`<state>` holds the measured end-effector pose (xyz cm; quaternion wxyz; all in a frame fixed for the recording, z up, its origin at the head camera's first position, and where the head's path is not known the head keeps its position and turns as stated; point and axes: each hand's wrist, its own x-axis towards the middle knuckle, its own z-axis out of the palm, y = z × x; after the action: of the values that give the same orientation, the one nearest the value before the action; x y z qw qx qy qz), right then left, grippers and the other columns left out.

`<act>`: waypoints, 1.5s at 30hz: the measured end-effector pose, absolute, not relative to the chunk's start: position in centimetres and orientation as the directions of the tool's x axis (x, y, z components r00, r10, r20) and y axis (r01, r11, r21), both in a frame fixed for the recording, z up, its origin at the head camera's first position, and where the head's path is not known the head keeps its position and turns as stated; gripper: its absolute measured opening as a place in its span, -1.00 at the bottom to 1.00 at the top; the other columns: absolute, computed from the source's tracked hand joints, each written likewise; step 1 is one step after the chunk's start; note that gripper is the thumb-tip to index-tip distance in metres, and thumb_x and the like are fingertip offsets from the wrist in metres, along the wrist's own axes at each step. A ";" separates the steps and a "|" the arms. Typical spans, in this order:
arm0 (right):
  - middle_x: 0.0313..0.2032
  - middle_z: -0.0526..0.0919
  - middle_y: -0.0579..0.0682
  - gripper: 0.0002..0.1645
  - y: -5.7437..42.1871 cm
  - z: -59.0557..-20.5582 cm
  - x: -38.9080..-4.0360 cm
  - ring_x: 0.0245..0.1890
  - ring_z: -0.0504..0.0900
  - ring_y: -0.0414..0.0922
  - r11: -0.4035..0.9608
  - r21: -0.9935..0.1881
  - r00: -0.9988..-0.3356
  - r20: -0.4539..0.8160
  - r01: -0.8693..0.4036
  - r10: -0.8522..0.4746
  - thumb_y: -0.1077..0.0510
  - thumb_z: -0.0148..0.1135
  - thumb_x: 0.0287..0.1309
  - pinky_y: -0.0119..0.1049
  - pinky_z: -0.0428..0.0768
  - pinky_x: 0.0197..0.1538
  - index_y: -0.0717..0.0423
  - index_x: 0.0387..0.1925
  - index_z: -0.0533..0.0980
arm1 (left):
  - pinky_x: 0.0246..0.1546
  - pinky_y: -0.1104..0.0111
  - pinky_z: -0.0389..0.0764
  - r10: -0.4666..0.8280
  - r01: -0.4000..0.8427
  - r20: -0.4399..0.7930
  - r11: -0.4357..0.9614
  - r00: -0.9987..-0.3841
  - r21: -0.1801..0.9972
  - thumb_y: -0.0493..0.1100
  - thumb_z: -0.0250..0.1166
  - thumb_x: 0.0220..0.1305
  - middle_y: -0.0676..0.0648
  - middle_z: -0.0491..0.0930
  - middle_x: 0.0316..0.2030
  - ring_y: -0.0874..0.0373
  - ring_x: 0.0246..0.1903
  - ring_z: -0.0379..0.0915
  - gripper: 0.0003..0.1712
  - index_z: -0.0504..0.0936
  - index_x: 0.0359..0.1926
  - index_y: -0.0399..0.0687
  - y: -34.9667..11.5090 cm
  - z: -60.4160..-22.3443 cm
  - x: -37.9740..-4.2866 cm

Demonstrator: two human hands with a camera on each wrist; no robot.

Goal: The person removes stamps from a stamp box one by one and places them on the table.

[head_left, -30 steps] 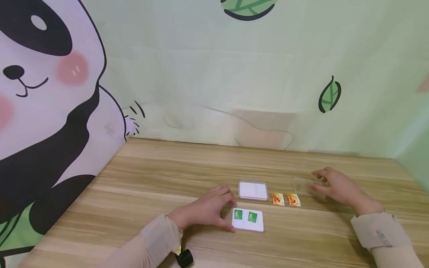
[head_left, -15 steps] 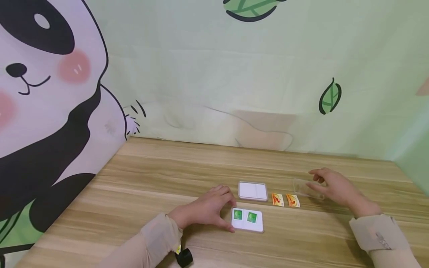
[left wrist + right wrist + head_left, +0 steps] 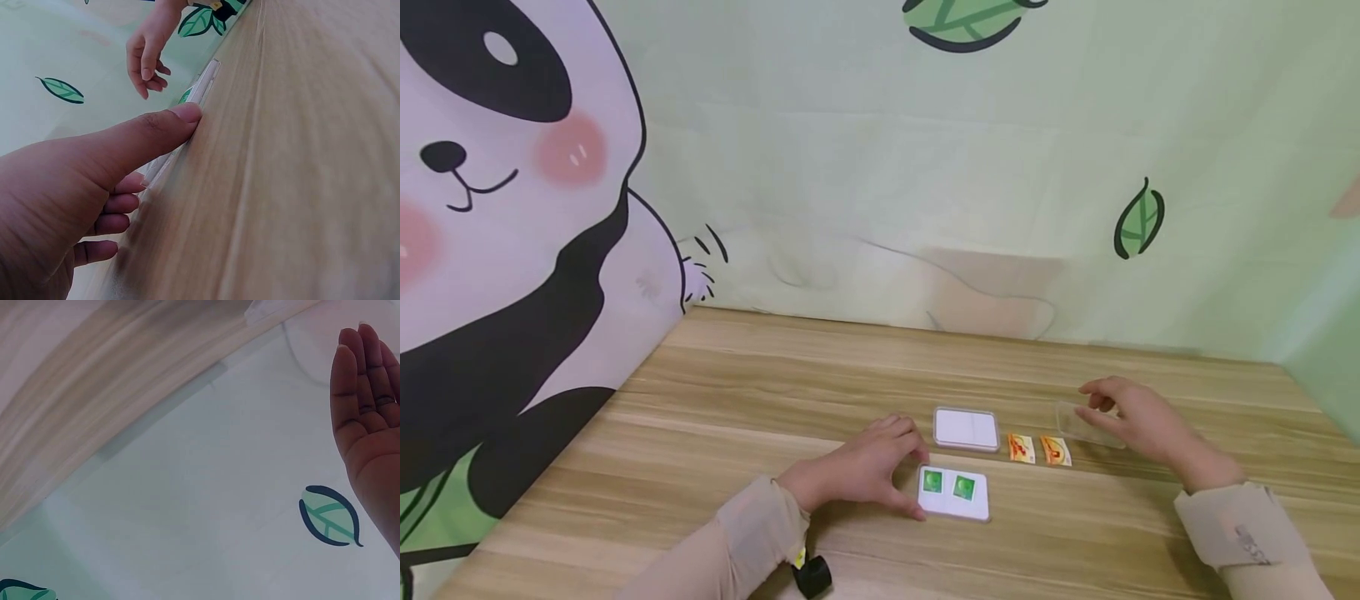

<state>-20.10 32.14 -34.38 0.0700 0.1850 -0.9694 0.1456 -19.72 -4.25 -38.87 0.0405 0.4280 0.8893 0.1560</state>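
Note:
My left hand [image 3: 872, 467] pinches the left end of a shallow white case [image 3: 953, 507], thumb at its near corner and fingers at the far one. A green square card [image 3: 932, 482] and a second green card [image 3: 964, 487] lie on that case. In the left wrist view the thumb presses the thin case [image 3: 203, 84] edge-on. Over a clear plastic lid [image 3: 1070, 423] hovers my right hand [image 3: 1138, 421], its fingers loosely bent with nothing seen between them. The right wrist view shows that hand [image 3: 375, 431] with fingers extended and the palm bare.
Behind the held case sits a second white case [image 3: 966, 427]. To its right lie two orange picture cards [image 3: 1021, 448] on the wooden table [image 3: 760, 375]. A black round object [image 3: 812, 577] is beneath the left wrist. A panda-printed cloth [image 3: 850, 167] hangs behind the table.
My right hand has drifted slightly left over the clear lid. The left hand, the cases and the cards keep their places; the head view has tilted a little.

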 end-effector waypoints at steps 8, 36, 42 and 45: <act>-0.38 0.65 -0.05 -0.63 31.4 -34.1 -19.8 -0.35 0.57 -0.18 0.866 -0.255 -0.898 0.219 -0.430 -0.382 0.11 0.26 0.18 -0.25 0.57 -0.25 0.35 -0.12 0.57 | 0.17 0.35 0.33 0.774 0.750 0.059 0.588 -0.631 0.303 0.30 0.47 -0.11 0.12 0.43 -0.09 0.26 -0.01 0.26 -0.32 0.52 -0.06 0.04 -4.3 -38.9 -19.7; -0.44 0.62 -0.23 -0.87 28.0 -33.5 -18.5 -0.41 0.50 -0.39 0.822 -0.287 -0.871 0.180 -0.491 -0.457 0.09 0.24 0.21 -0.38 0.53 -0.32 0.05 -0.33 0.63 | 0.19 0.35 0.33 0.776 0.758 0.064 0.590 -0.627 0.278 0.33 0.45 -0.12 0.14 0.43 -0.08 0.26 0.00 0.26 -0.32 0.52 -0.07 0.06 -4.3 -39.0 -19.7; -0.43 0.64 -0.21 -0.88 27.0 -33.6 -18.2 -0.41 0.51 -0.39 0.792 -0.304 -0.849 0.184 -0.529 -0.496 0.11 0.26 0.19 -0.39 0.54 -0.32 0.07 -0.34 0.64 | 0.19 0.35 0.32 0.776 0.757 0.063 0.588 -0.627 0.285 0.32 0.46 -0.11 0.13 0.43 -0.09 0.26 -0.01 0.26 -0.33 0.52 -0.07 0.05 -4.3 -39.0 -19.8; -0.42 0.65 -0.21 -0.89 26.5 -33.9 -18.2 -0.41 0.52 -0.38 0.776 -0.283 -0.826 0.209 -0.563 -0.523 0.12 0.27 0.17 -0.39 0.56 -0.32 0.07 -0.34 0.64 | 0.19 0.36 0.32 0.776 0.755 0.059 0.588 -0.628 0.291 0.32 0.46 -0.11 0.13 0.43 -0.10 0.27 -0.01 0.26 -0.33 0.52 -0.07 0.04 -4.3 -39.0 -19.8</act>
<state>-18.17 26.53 -33.86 0.0594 0.2887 -0.9406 0.1687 -19.79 -4.31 -38.96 0.0371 0.4297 0.8904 0.1454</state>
